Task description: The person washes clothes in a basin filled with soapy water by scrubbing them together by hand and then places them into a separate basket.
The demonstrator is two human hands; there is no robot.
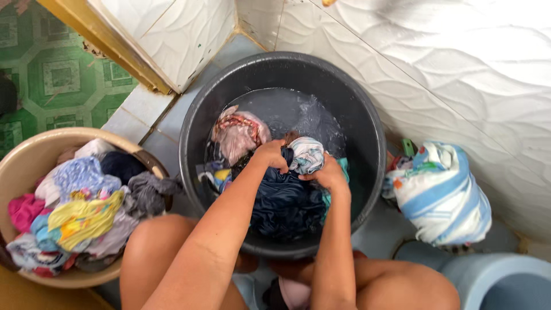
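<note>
A dark grey plastic tub (367, 143) stands on the tiled floor, holding water and several wet clothes. Both my hands are inside it. My left hand (271, 154) and my right hand (327, 172) are closed together on a pale blue-and-white patterned cloth (307, 154), bunched between them. Under them lies a dark navy garment (284, 206). A pink patterned garment (238, 135) floats at the tub's left side.
A beige basin (34, 152) heaped with mixed coloured clothes sits at the left. A blue-and-white striped bundle (442, 192) leans on the white tiled wall at the right. A light blue container (493, 281) is at the lower right. My bare knees flank the tub.
</note>
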